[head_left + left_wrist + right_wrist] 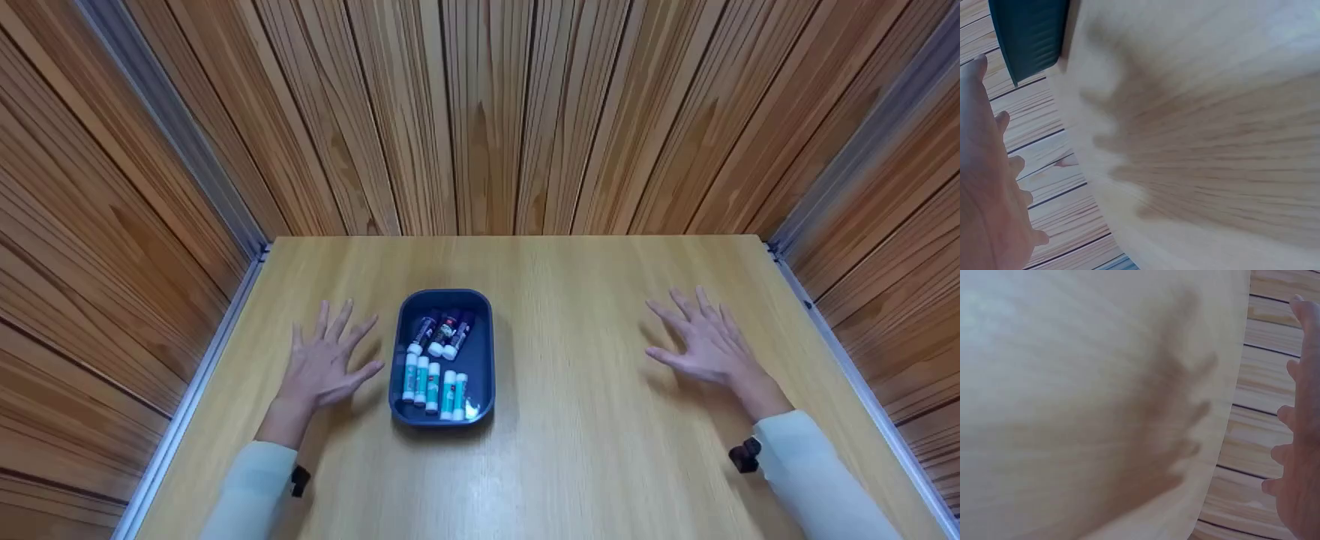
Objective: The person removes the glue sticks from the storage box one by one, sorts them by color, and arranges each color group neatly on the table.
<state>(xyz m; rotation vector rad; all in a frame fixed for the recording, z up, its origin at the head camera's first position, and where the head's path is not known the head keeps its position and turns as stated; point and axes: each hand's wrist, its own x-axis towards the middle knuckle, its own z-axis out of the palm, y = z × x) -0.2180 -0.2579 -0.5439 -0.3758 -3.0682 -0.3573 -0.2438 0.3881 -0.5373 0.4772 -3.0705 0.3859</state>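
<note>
A dark blue tray [480, 360] sits left of the table's middle. Inside it, several small glue-stick-like tubes with white and teal labels [433, 386] lie near the front, and three dark purple tubes with white ends [444, 334] lie toward the back. My left hand [321, 366] hovers left of the tray with fingers spread, holding nothing; its shadow falls on the table in the left wrist view, where the tray's side [1033, 39] also shows. Far to the right of the tray, my right hand [705, 345] is held above the table, fingers spread and holding nothing.
The light wooden table [577, 450] is enclosed by a slatted wood wall [487, 120] at the back and wooden panels at both sides. Metal rails [202, 367] run along the table's side edges. Dark wrist devices [745, 455] sit at both sleeves.
</note>
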